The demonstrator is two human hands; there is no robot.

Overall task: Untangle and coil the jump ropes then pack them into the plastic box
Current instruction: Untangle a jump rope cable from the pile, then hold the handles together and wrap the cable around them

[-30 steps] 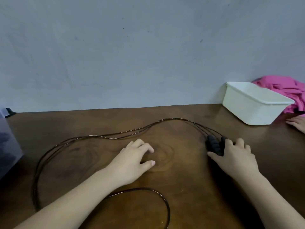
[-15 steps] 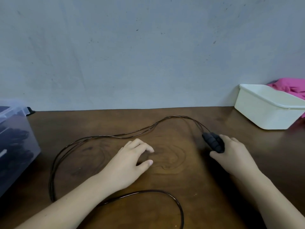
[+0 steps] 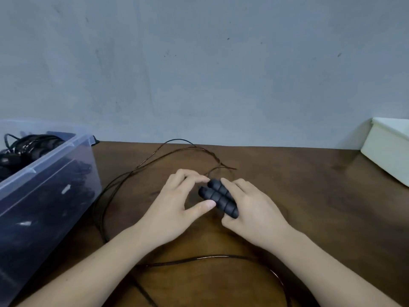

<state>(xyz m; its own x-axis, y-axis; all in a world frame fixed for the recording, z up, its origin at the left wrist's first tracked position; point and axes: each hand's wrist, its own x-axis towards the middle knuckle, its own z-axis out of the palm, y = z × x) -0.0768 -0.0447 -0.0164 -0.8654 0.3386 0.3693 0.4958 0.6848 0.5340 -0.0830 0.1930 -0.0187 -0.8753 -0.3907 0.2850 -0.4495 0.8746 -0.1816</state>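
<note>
Two black ribbed foam handles (image 3: 218,199) lie side by side at the centre of the frame, angled from upper left to lower right just above the brown wooden surface (image 3: 309,196). The right hand (image 3: 254,209) grips them from the right: its fingers (image 3: 240,188) are curled over the top of the pair and the thumb tucks in underneath at the lower end. The left hand (image 3: 174,207) meets the same pair from the left, with its fingers arched. The index fingertip touches the upper handle's tip and the thumb presses the side of the lower one, so the two pinch the handles' free ends between them.

A thin dark rope cord (image 3: 221,255) trails from behind the hands toward the top edge of the surface. It sweeps left and down in several strands beside the box, and another loop crosses the bottom of the frame under both forearms.

A clear plastic box (image 3: 51,173) stands at the left edge of the frame, and bundled black ropes (image 3: 28,147) show through its wall. A white plastic tub (image 3: 389,151) sits at the right edge, partly cut off, well apart from the hands. A plain grey wall (image 3: 199,63) fills the upper half.
</note>
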